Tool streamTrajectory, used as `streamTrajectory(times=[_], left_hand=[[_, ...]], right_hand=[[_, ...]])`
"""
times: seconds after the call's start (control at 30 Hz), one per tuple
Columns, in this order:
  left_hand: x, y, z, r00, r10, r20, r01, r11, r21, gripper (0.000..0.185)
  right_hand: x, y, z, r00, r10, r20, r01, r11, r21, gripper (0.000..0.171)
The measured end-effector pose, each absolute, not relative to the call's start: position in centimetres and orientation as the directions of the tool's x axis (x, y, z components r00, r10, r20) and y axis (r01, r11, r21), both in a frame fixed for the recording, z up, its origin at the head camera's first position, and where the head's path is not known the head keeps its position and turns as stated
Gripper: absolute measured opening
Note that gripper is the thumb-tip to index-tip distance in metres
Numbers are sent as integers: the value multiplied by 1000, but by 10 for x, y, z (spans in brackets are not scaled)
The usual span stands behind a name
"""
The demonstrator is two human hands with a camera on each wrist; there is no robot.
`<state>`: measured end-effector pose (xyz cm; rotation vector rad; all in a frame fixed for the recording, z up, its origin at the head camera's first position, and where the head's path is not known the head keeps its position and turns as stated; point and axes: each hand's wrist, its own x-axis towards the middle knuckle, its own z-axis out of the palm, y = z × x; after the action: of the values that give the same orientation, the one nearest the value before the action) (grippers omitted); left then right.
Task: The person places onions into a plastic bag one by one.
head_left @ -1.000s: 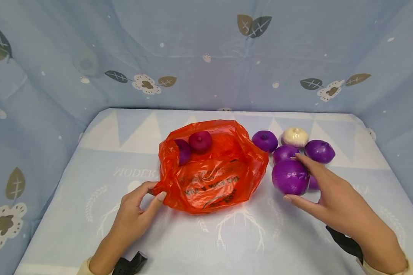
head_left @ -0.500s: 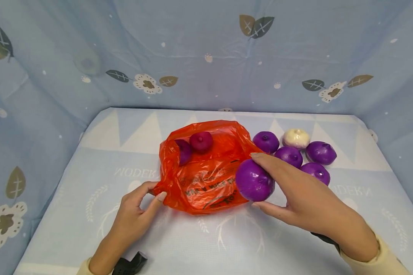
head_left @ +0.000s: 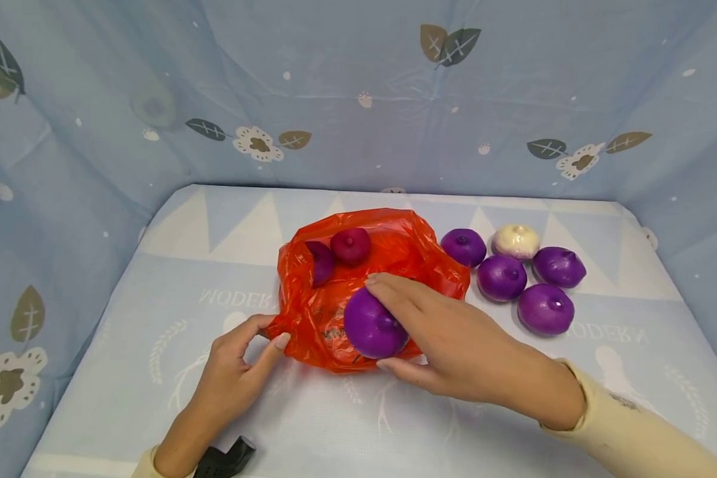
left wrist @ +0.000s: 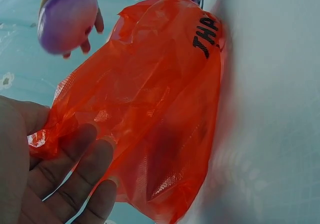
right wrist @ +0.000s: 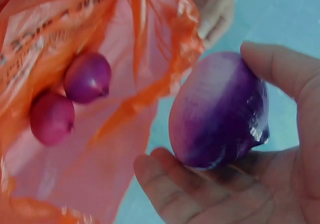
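An orange plastic bag [head_left: 388, 265] lies open on the table, with a dark red onion [head_left: 350, 245] and a purple onion [head_left: 319, 261] inside at its far end. My right hand [head_left: 421, 332] grips a large purple onion [head_left: 372, 325] over the bag's near side; the right wrist view shows this onion [right wrist: 220, 111] held just outside the bag's mouth [right wrist: 150, 84]. My left hand [head_left: 241, 362] pinches the bag's left corner [left wrist: 45, 134] between thumb and fingers.
Several purple onions [head_left: 502, 277] and one white onion [head_left: 515, 240] sit in a group to the right of the bag. Blue patterned cloth walls [head_left: 358, 93] surround the table on three sides. A black strap piece [head_left: 224, 459] lies near my left wrist.
My right hand picked the large purple onion out of the group on the right and carried it leftward over the bag. The left hand kept its pinch on the bag corner.
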<state>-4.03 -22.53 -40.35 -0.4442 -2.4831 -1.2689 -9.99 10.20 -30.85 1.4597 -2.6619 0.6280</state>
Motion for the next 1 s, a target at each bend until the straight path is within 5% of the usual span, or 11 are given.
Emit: streamTrajectory(times=[0.3,0.77,1.0], left_hand=[[-42,-225,-407,-880,133,455,447,557,700,39],[-40,-224,-408,-888,140,439,438,551,710,38],[-41,-223,-407,-891,147,430,436,542,719,38]], right_hand=[[-115,65,-325,-627,-778,48,-746,581,-325,85],[-134,43,-334,-666,-707,-239,-728,686,-3,65],[-150,32,-324,-676,-646,-354,-695,719,14,65]])
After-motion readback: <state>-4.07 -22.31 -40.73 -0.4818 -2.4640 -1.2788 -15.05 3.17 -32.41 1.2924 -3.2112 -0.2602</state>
